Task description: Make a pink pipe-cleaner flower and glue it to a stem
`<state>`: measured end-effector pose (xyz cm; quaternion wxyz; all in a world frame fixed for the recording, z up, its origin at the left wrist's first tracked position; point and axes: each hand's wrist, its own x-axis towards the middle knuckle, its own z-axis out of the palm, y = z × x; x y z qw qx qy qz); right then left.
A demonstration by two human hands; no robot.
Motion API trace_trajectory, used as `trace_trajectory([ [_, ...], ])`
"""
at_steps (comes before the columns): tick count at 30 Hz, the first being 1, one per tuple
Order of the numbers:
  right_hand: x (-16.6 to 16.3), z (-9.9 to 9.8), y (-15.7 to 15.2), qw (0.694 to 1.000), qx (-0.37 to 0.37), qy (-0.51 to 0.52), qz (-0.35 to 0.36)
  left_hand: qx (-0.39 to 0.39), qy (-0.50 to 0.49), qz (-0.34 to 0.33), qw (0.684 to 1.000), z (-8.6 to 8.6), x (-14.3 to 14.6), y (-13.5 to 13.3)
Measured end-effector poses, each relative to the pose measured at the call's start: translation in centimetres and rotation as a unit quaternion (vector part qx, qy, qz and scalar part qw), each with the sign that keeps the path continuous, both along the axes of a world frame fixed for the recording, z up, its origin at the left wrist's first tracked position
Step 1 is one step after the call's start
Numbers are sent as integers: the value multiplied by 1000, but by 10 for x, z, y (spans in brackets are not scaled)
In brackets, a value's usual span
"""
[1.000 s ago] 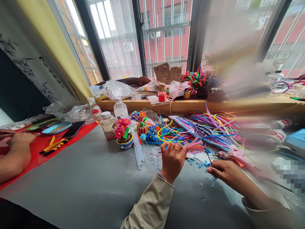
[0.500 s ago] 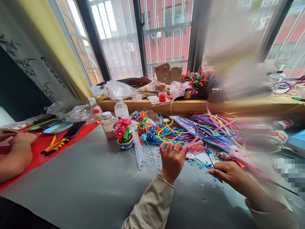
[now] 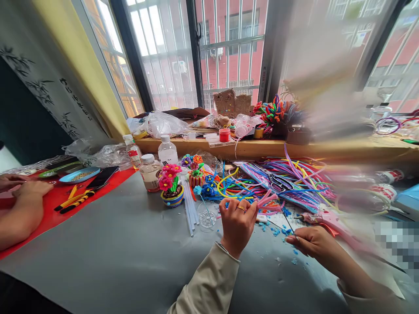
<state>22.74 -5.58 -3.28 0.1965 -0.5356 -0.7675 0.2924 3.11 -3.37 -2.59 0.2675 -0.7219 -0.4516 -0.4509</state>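
Observation:
My left hand (image 3: 237, 222), with a gold ring, is raised over the grey table (image 3: 124, 248) with its fingers curled around a pink pipe cleaner (image 3: 266, 199) that sticks out to the right. My right hand (image 3: 310, 242) rests low on the table, fingers pinched on a thin dark wire (image 3: 286, 216) that slants up to the left. Blue fluff crumbs (image 3: 278, 231) lie scattered between both hands. A pink glue gun (image 3: 327, 218) lies just beyond my right hand.
A heap of coloured pipe cleaners (image 3: 288, 179) with scissors (image 3: 278, 182) covers the far table. Small pipe-cleaner flower pots (image 3: 170, 185), bottles (image 3: 166, 150) and clear sticks (image 3: 190, 205) stand left of my hands. Another person's hands (image 3: 22, 205) rest on a red mat (image 3: 59, 200) at left.
Both hands have stayed nearly in place; the view has shifted slightly, and my right hand has slid a little lower and to the right.

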Motion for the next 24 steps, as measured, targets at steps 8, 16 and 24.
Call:
trace_trajectory([
  [8,-6,2,-1,999,41,-23,-1,-4,-6,2,1000,-1,-1,0],
  [16,-8,-6,1,999,24,23,38,-10,-6,7,1000,-2,0,1],
  [24,-6,1,-2,994,27,106,21,-38,-10,-10,999,-2,1,1],
])
